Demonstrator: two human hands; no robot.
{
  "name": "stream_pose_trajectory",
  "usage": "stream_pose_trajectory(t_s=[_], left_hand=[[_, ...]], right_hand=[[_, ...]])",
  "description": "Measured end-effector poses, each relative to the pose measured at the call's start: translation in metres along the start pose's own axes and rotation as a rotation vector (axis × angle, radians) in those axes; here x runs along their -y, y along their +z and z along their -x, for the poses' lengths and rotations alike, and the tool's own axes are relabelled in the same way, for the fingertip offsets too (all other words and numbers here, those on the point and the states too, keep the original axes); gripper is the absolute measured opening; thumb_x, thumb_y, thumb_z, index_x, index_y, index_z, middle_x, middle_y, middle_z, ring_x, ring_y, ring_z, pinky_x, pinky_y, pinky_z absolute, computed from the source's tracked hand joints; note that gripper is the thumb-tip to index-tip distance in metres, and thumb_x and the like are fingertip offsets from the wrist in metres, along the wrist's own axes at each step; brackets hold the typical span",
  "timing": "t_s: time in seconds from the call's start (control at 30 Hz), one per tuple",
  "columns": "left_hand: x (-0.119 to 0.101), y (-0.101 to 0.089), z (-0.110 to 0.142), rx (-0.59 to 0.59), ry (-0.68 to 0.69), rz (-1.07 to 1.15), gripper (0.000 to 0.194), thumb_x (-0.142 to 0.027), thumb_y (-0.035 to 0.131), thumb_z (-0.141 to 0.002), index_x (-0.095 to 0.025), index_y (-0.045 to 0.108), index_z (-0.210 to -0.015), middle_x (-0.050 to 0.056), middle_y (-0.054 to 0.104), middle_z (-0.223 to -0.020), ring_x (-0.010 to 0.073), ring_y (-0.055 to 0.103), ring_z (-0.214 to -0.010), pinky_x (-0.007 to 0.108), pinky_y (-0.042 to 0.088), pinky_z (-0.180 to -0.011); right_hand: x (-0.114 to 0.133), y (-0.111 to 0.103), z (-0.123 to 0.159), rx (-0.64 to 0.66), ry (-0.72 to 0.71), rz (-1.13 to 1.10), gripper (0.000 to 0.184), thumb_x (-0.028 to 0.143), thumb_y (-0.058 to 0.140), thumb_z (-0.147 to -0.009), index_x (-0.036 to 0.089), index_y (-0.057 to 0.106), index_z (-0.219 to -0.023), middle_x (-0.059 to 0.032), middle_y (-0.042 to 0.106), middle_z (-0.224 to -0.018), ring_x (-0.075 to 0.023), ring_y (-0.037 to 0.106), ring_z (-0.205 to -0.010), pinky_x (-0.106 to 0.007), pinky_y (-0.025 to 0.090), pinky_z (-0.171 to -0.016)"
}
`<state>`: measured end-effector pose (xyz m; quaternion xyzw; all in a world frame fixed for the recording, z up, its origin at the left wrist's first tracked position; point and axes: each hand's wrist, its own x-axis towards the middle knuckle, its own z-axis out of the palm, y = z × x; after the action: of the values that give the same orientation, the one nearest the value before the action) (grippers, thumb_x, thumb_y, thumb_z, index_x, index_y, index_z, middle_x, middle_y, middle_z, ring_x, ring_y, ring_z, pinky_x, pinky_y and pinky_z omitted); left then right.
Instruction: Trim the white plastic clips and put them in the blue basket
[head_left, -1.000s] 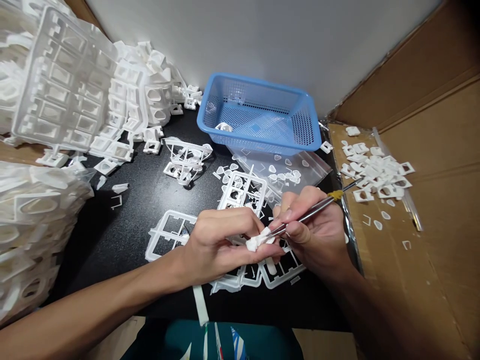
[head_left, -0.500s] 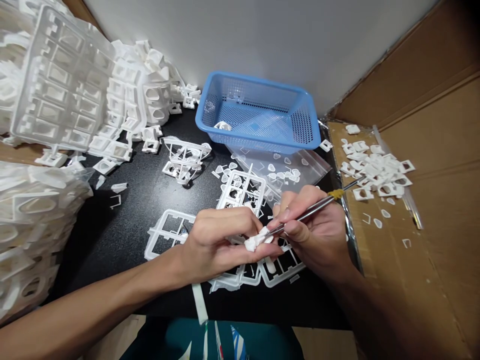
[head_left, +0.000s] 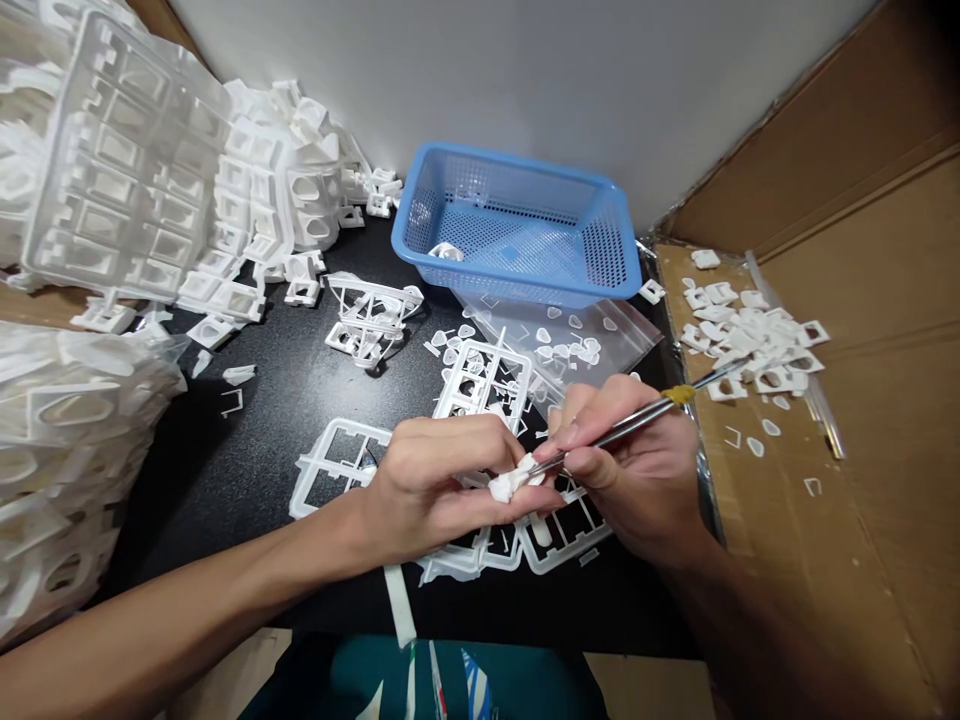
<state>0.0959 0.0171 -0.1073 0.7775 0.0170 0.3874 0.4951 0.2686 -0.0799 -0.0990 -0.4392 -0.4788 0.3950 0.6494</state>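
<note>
My left hand [head_left: 442, 480] pinches a small white plastic part [head_left: 510, 482] between thumb and fingers, above the middle of the black table. In my right hand [head_left: 637, 465] is a slender metal tool [head_left: 632, 420] with a yellow wrap, held like a pen. Its tip meets the right side of the white part; the exact contact is hidden by my fingers. Under both hands lie white plastic frames [head_left: 334, 455], partly covered. Small white cut-out pieces [head_left: 544, 335] are scattered just beyond them.
A blue perforated basket [head_left: 517, 280] stands at the back with a white part inside. Bagged and loose white parts [head_left: 142, 190] crowd the left. On the cardboard [head_left: 750, 520] at right sits a white heap [head_left: 757, 340]. A pale strip [head_left: 399, 605] lies near the front edge.
The right hand and the metal tool have shifted slightly to the right, the tool's rear end moving right. My left hand and the white part hold nearly still.
</note>
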Motion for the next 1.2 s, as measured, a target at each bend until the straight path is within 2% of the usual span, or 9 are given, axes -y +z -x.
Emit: stream_pose_trajectory(t_s=[0.1,0.27,0.43,0.57,0.67,1.0,1.2], left_hand=[[0.0008,-0.0006,0.0003,0.022,0.0,-0.009,0.023,-0.014,0.084,-0.087,-0.007,0.065,-0.075,0.011,0.072,-0.07,0.015,0.069,-0.065,0.023,0.053,-0.06],[0.0019,-0.0009,0.0007,0.012,-0.012,-0.023,0.027,-0.017,0.085,-0.086,-0.008,0.063,-0.074,0.01,0.071,-0.07,0.015,0.069,-0.064,0.023,0.053,-0.059],[0.0027,-0.0008,-0.0004,0.016,-0.013,-0.03,0.023,-0.016,0.085,-0.086,-0.008,0.066,-0.077,0.01,0.073,-0.072,0.0149,0.07,-0.065,0.023,0.053,-0.059],[0.0011,-0.0014,-0.0009,0.018,-0.012,-0.012,0.022,-0.015,0.084,-0.086,-0.007,0.066,-0.077,0.011,0.073,-0.073,0.0152,0.07,-0.066,0.023,0.054,-0.06],[0.0003,-0.0015,-0.0002,0.023,-0.011,0.0,0.021,-0.014,0.084,-0.087,-0.007,0.066,-0.077,0.011,0.073,-0.074,0.0155,0.071,-0.068,0.023,0.054,-0.061],[0.0004,0.0,0.0007,0.035,-0.008,-0.001,0.019,-0.015,0.084,-0.087,-0.008,0.068,-0.08,0.011,0.075,-0.074,0.0153,0.071,-0.067,0.023,0.055,-0.061],[0.0002,-0.0003,0.0015,0.034,-0.011,-0.023,0.018,-0.019,0.082,-0.089,-0.012,0.067,-0.082,0.007,0.074,-0.075,0.0141,0.071,-0.068,0.023,0.055,-0.062]], right_hand=[[0.0032,0.0,0.0016,-0.002,-0.05,0.041,0.012,0.019,0.086,-0.085,0.022,0.076,-0.088,-0.002,0.073,-0.075,-0.0138,0.065,-0.065,-0.028,0.055,-0.058],[0.0085,-0.0034,0.0017,0.041,0.077,-0.2,0.011,0.023,0.082,-0.09,0.025,0.073,-0.095,0.0,0.073,-0.08,-0.0131,0.067,-0.056,-0.024,0.052,-0.039],[0.0075,-0.0045,-0.0001,0.0,0.0,-0.052,0.012,0.02,0.084,-0.088,0.024,0.074,-0.093,-0.0008,0.073,-0.076,-0.0143,0.068,-0.061,-0.027,0.054,-0.048],[0.0054,-0.0033,-0.0004,0.005,-0.049,0.088,0.011,0.02,0.086,-0.086,0.021,0.076,-0.09,-0.0021,0.073,-0.074,-0.0157,0.065,-0.067,-0.03,0.051,-0.057],[0.0047,-0.0032,-0.0005,0.006,-0.051,0.097,0.01,0.019,0.085,-0.086,0.021,0.076,-0.09,-0.0021,0.072,-0.074,-0.0152,0.064,-0.067,-0.031,0.049,-0.057],[0.0026,-0.0021,-0.0013,0.024,-0.004,0.021,0.011,0.02,0.084,-0.088,0.022,0.074,-0.09,-0.0001,0.072,-0.073,-0.014,0.068,-0.063,-0.028,0.052,-0.056],[0.0014,-0.0024,-0.0012,0.011,-0.01,0.07,0.011,0.022,0.085,-0.087,0.024,0.074,-0.089,-0.0009,0.072,-0.073,-0.0152,0.064,-0.063,-0.03,0.05,-0.056]])
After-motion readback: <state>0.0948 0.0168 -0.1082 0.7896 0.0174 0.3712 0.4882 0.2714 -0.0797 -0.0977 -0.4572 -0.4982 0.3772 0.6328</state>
